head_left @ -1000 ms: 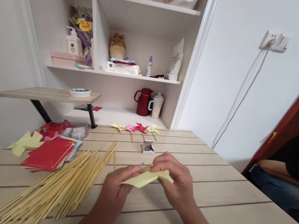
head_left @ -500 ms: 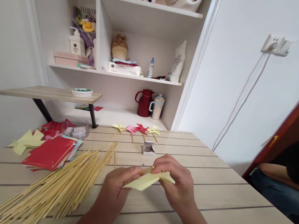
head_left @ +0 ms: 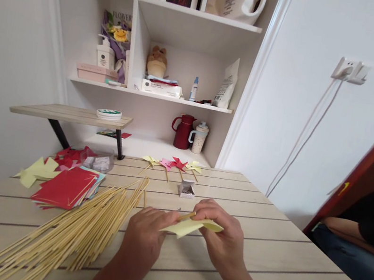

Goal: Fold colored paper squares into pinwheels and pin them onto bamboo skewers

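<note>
Between my hands is a pale yellow paper pinwheel [head_left: 186, 227], seen nearly edge-on, with a short piece of a wooden stick [head_left: 187, 216] showing behind it. My left hand [head_left: 145, 236] is closed, its thumb pressed along the stick by the paper's left side. My right hand [head_left: 223, 234] pinches the pinwheel near its middle, at the stick's other visible end; the fingertips are partly hidden. Just beyond the hands a small open white box [head_left: 187, 190] holds tiny metal pieces, and one tiny shiny piece [head_left: 179, 209] lies in front of it.
Many loose wooden sticks [head_left: 86, 228] lie to the left, beside a stack of coloured paper squares [head_left: 66, 186] and a yellow folded pinwheel [head_left: 37, 171]. Finished pinwheels [head_left: 179, 163] lie at the back. A raised wooden shelf [head_left: 51, 110] stands back left. A person [head_left: 356, 240] sits at right.
The yellow pinwheel is tilted flatter, showing less of its face. Both hands keep their hold. The whole view has shifted slightly.
</note>
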{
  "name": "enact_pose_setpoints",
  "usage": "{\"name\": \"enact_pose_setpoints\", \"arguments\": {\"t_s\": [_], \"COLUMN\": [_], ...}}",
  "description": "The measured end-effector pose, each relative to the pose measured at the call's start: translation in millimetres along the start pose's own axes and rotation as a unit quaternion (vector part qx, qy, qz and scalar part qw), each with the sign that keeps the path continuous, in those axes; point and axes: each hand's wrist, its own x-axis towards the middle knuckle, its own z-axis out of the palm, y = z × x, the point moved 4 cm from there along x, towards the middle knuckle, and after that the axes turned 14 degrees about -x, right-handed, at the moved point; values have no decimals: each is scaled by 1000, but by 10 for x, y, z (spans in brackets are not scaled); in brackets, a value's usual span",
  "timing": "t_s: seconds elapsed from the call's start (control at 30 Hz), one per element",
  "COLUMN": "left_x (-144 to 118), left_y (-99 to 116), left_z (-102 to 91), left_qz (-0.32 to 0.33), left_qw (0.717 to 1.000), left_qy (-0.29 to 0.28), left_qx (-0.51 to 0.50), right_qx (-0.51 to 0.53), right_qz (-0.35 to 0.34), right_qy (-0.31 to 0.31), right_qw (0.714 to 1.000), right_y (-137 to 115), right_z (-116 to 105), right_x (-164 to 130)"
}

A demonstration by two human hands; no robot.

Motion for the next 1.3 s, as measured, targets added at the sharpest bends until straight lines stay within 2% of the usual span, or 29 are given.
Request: {"name": "enact_pose_setpoints", "arguments": {"t_s": [0.23,0.5,0.7,0.8,1.0,1.3], "left_x": [7,-26,-43,-23,0,-34], "left_y": [64,107,105,112,135,164], "left_z": [18,-4,-14,-12,-7,18], "left_qz": [62,73,92,91,90,86], "left_qw": [995,989,986,985,980,977], "left_qy": [10,30,23,13,2,7], "left_qx": [78,128,139,149,175,194], "right_qx": [3,18,66,33,-9,-34], "right_qz": [2,-34,-4,1,-50,-17], "right_qy": [9,29,61,57,31,52], "right_qw": [1000,999,996,998,998,998], "right_y": [-5,-67,-30,-21,-75,-77], "right_z": [6,12,9,-6,-21,-15], "right_x": [-18,-7,-40,-51,-17,-26]}}
